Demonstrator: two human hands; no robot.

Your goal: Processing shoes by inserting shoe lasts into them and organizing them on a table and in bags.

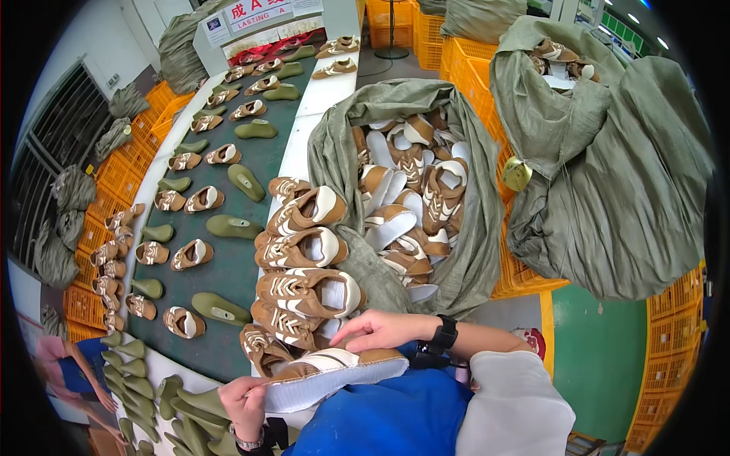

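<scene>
A brown-and-white shoe upper (365,363) lies on its side just in front of me, its white stitched underside (334,386) turned toward me. My left hand (245,409) is closed on its left end, fingers wrapped round the edge. Above the upper is my right hand (384,329), its fingers stretched out to the left, close to the upper's top side; whether they touch it is hard to see. Right behind it, a row of laced brown-and-white shoe uppers (308,292) stands along the white table edge.
A green conveyor belt (217,285) carries uppers and olive shoe lasts (232,226). More lasts (201,414) lie at lower left. A grey-green sack (334,144) full of uppers stands ahead; another sack (601,182) and orange crates (669,357) are to the right. Another person's arm (91,372) shows far left.
</scene>
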